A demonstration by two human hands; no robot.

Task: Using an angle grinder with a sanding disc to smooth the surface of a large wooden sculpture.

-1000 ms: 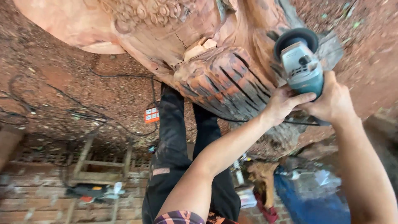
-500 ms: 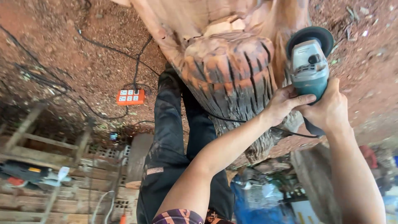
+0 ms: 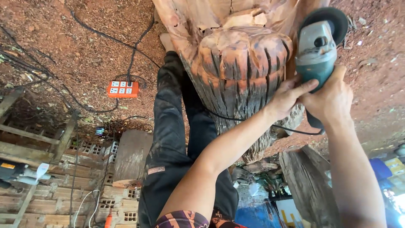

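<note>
Both my hands grip a teal and grey angle grinder (image 3: 315, 50) with a black guard at its top. My left hand (image 3: 289, 95) wraps the body from the left, with the thumb stretched along it. My right hand (image 3: 332, 100) holds the rear handle, from which a black cord trails. The grinder's head sits against the right side of a large reddish carved wood sculpture (image 3: 240, 63) with deep grooves cut into it. My legs in dark trousers (image 3: 168, 139) stand just left of the carving.
An orange power strip (image 3: 122, 89) lies on red dirt with black cables (image 3: 135, 50) running to it. A cut log (image 3: 130, 156) stands beside my leg, a wood slab (image 3: 308, 181) lower right, and brickwork with a wooden frame (image 3: 38, 147) at left.
The view has swung so the carving and power strip sit further right and lower. Both hands keep their hold on the grinder at the carving's right side.
</note>
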